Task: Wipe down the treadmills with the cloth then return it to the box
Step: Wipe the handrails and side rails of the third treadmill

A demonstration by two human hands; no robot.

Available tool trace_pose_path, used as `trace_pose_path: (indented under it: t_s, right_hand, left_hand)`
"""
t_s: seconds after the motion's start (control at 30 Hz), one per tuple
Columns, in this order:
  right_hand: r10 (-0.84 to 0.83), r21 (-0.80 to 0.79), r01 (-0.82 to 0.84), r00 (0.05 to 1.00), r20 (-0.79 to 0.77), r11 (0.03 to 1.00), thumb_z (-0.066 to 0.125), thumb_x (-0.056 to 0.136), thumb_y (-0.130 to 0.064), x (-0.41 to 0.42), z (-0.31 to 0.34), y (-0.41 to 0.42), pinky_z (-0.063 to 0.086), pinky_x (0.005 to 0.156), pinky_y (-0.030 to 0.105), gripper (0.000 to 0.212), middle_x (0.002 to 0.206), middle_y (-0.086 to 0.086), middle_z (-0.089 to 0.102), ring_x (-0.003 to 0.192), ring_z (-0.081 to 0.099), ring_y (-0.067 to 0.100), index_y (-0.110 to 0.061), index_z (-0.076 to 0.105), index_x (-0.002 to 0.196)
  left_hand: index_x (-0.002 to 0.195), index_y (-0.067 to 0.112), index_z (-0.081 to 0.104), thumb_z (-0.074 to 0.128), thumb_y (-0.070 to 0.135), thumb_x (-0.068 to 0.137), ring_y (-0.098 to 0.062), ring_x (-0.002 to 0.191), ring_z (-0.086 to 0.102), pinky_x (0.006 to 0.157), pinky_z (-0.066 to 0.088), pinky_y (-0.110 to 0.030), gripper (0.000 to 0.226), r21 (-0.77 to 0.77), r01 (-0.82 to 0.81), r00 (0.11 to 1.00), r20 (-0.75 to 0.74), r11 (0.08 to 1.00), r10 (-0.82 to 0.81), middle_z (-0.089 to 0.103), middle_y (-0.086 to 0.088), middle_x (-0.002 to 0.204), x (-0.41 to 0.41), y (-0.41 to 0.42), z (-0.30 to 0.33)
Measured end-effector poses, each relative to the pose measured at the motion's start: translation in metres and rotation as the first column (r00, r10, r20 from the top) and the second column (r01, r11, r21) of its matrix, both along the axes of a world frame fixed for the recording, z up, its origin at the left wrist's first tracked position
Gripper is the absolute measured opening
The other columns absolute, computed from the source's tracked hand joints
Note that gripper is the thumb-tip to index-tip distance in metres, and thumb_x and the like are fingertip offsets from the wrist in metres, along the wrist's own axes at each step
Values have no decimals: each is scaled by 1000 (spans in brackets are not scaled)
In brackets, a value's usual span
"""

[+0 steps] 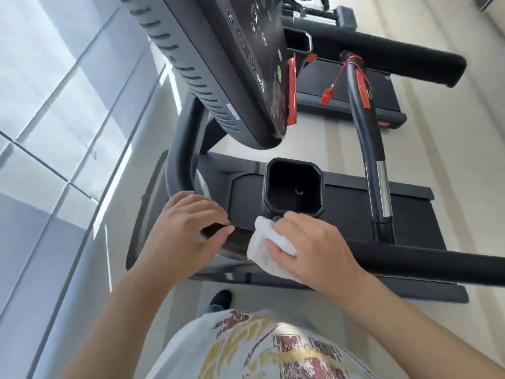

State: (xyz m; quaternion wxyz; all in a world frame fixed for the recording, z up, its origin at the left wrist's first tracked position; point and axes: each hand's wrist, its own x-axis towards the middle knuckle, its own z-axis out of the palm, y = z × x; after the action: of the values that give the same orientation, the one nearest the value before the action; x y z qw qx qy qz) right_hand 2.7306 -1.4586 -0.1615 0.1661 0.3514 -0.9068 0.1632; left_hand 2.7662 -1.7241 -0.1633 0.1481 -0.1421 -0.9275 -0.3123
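Note:
A white cloth [262, 250] is wrapped over the black handrail [410, 262] of the near treadmill [355, 203], and my right hand [311, 250] presses it there with the fingers closed around it. My left hand [185, 231] grips the same rail just left of the cloth, where the rail bends upward. A shiny metal section of the rail [235, 242] shows between the two hands. The box is not in view.
The treadmill's console [218, 64] tilts overhead, with a black cup holder [293, 187] below it and a red safety clip [326, 95] hanging from the far handle [366, 132]. A second treadmill [382, 94] stands behind. Large windows [54, 105] run along the left.

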Motion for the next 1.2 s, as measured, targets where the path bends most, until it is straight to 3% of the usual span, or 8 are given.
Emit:
trace_pose_path:
  t_s: [0.17, 0.3, 0.43, 0.53, 0.7, 0.93, 1.1, 1.2]
  right_hand:
    - [-223, -73, 222, 975, -11, 972, 68, 96, -27, -6, 3, 0, 38, 57, 24, 23, 74, -3, 52, 63, 48, 17, -9, 66, 82]
    - [-340, -78, 364, 914, 222, 928, 71, 97, -40, -34, 7, -38, 42, 64, 29, 25, 91, -8, 57, 80, 55, 14, -16, 63, 97]
    - [-365, -52, 394, 888, 280, 918, 63, 98, -44, -64, 7, -67, 44, 65, 37, 26, 90, -9, 57, 81, 52, 14, -19, 56, 94]
    - [-417, -61, 458, 851, 319, 887, 63, 100, -43, -87, 9, -70, 45, 68, 39, 25, 87, -9, 58, 79, 52, 16, -20, 55, 94]
    - [-473, -66, 502, 844, 252, 862, 65, 98, -49, -108, 7, -67, 49, 67, 39, 32, 80, -6, 62, 77, 59, 22, -18, 61, 91]
    - [-467, -47, 495, 844, 264, 868, 59, 95, -58, -120, 13, -31, 55, 75, 43, 37, 94, -8, 71, 88, 66, 20, -24, 75, 99]
    - [-623, 7, 674, 678, 390, 738, 62, 97, -51, -115, 27, -5, 53, 76, 38, 25, 90, -9, 70, 86, 65, 19, -29, 74, 92]
    - [-650, 55, 693, 641, 409, 718, 58, 99, -49, -92, 27, -7, 52, 75, 40, 28, 86, -6, 69, 82, 64, 23, -27, 71, 88]
  left_hand:
    - [81, 20, 77, 60, 35, 102, -15, 78, 63, 87, 52, -39, 31, -60, 133, 991, 7, 989, -133, 72, 13, 81, -47, -11, -11]
    - [76, 23, 72, 53, 44, 100, -14, 68, 61, 64, 53, -35, 37, -39, 79, 993, 95, 996, -75, 64, 12, 74, -69, -12, -7]
    - [68, 23, 67, 55, 39, 97, -15, 58, 57, 50, 45, -31, 35, -6, 48, 994, 102, 999, -47, 59, 8, 66, -69, -12, -9]
    - [65, 22, 62, 55, 35, 95, -16, 57, 54, 47, 43, -31, 34, 4, 21, 994, 107, 1000, -21, 56, 7, 64, -71, -13, -8]
    - [63, 21, 61, 53, 34, 93, -15, 55, 51, 47, 42, -29, 34, -10, 0, 994, 109, 1000, 1, 54, 6, 62, -72, -12, -9]
    - [65, 21, 62, 54, 34, 93, -15, 56, 51, 47, 42, -28, 32, -36, -28, 993, 117, 999, 32, 56, 6, 63, -72, -13, -9]
    - [65, 21, 61, 53, 35, 94, -14, 56, 50, 49, 45, -31, 33, -45, -30, 992, 120, 999, 35, 56, 6, 63, -73, -13, -11]
    - [65, 21, 61, 55, 35, 93, -14, 55, 50, 49, 45, -30, 32, -40, -35, 992, 117, 999, 39, 56, 7, 63, -73, -13, -11]
